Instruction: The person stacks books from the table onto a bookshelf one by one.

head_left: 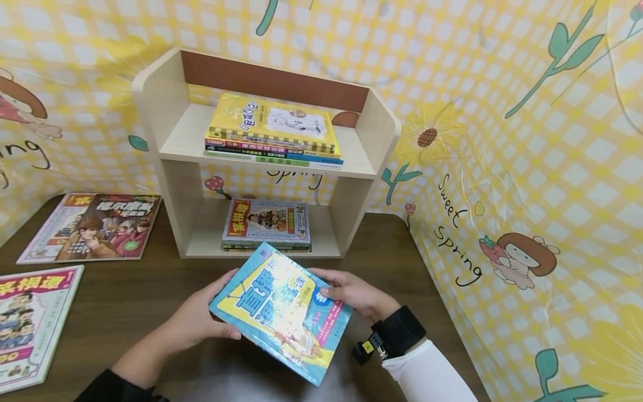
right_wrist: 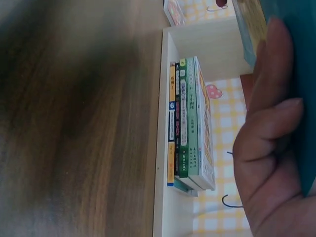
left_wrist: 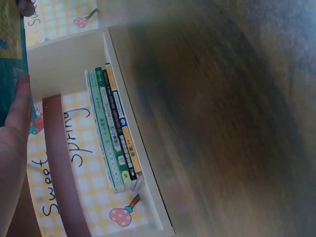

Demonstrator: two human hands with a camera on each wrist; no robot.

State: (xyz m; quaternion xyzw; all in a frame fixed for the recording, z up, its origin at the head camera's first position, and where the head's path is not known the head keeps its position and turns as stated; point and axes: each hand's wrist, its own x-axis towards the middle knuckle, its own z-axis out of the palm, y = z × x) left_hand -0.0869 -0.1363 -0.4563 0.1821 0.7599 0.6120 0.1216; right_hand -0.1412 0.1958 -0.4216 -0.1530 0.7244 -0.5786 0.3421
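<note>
**Book in both hands, held over table in front of shelf unit**

Book (head_left: 281, 312) w/ a blue-and-yellow cover sits tilted between 2 hands, just above the dark wood table (head_left: 125, 301) and near the front of the shelf unit (head_left: 166, 184). Left hand (head_left: 201, 321) grips the book's left edge — thumb curled over the cover, fingers under it. Right hand (head_left: 351, 293) clamps the right edge, thumb on top, fingers beneath; the right wrist view shows fingers pressed to the teal underside. A black band (head_left: 399, 332) wraps the right wrist, next to a white sleeve (head_left: 427, 371); the left arm wears a dark sleeve (head_left: 115, 388).

Beyond the book: 1 pale wood shelf unit w/ 2 levels. Lower level holds a flat stack (head_left: 266, 226) — the wrist views show approx. 5 spines, exact count hard to tell. Upper level holds another flat stack (head_left: 273, 134), yellow cover on top, about 4–5 books.

Left of the unit, 2 comic-style books lie flat on the table, apart from each other: one (head_left: 92, 226) near the unit's left side, one (head_left: 30, 326) at the table's left edge, partly cut off by the frame.

Backdrop (head_left: 527, 167) — yellow check cloth w/ flowers, cartoon figures and "Sweet Spring" lettering — wraps round behind and to the right.
</note>
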